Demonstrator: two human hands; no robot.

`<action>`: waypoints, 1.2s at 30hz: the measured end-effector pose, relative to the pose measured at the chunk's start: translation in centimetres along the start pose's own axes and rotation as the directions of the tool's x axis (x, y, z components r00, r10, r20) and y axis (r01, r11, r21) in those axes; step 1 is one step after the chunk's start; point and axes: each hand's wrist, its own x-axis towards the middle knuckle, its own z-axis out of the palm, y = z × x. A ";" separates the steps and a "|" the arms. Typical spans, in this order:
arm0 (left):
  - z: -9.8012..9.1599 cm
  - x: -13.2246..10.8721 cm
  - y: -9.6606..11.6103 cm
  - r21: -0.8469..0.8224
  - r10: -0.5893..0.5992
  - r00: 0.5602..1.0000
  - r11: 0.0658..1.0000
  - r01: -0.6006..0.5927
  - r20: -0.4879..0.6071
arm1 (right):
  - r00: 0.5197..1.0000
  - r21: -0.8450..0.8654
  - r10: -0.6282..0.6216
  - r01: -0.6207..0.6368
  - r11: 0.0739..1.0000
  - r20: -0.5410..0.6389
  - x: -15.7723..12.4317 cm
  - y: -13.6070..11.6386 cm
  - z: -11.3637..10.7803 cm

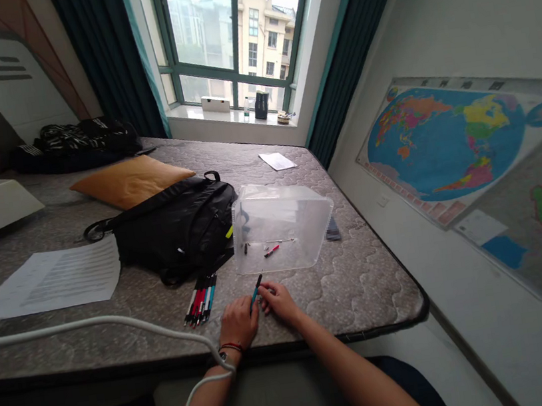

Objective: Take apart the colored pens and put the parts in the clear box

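My left hand (239,323) is closed around a blue pen with a black end (256,292), which points up and away from me. Close on its right, my right hand (279,302) has its fingers pinched together near the pen; what sits between them is too small to make out. To the left, several pens (201,300) in red, white, blue and black lie side by side on the mattress. Beyond my hands stands a clear plastic bin (282,208). A short pink-and-black pen part (272,251), a small black piece and a thin rod show in it.
A black backpack (178,226) lies left of the bin, with printed sheets (54,279) beside it. A white cable (116,321) crosses the front left and passes over my left wrist. The mattress edge (321,342) runs just below my hands.
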 end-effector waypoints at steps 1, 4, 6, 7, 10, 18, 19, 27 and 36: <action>0.0 0.0 0.0 -0.003 -0.007 1.000 1.000 0.007 -0.002 | 0.999 -0.065 -0.019 0.017 0.998 -0.033 0.7 -0.5 -1.0; 0.0 0.2 0.0 -0.017 -0.027 1.000 1.000 0.027 -0.001 | 0.966 -0.353 -0.172 0.096 0.931 -0.191 3.7 -2.5 -4.4; 0.1 0.2 0.0 -0.022 -0.038 0.999 0.999 0.038 0.005 | 0.947 -0.566 -0.250 0.094 0.819 -0.204 6.4 -4.2 -6.1; 0.1 0.3 -0.1 -0.022 -0.042 0.999 0.999 0.042 0.007 | 0.945 -0.656 -0.273 0.091 0.749 -0.181 7.7 -4.9 -6.6; 0.4 0.3 -0.2 -0.021 -0.048 0.999 0.999 0.048 -0.001 | 0.971 -0.861 -0.239 0.101 0.499 -0.026 11.5 -6.7 -6.9; 1.0 0.3 -0.6 -0.022 -0.036 0.999 0.999 0.036 -0.006 | 0.969 -0.967 0.025 0.245 0.077 0.247 17.7 -8.0 -5.9; 1.0 0.3 -0.7 -0.017 -0.034 0.999 0.999 0.034 -0.006 | 0.965 -0.964 0.041 0.257 0.066 0.260 18.1 -8.1 -6.0; 0.9 0.3 -0.7 -0.012 -0.044 0.999 0.999 0.045 0.017 | 0.933 -0.937 0.086 0.350 0.004 0.349 19.2 -8.7 -7.1; 0.8 0.3 -0.5 -0.014 -0.065 0.998 0.998 0.065 0.005 | 0.913 -0.916 0.119 0.398 -0.054 0.390 19.3 -8.9 -6.4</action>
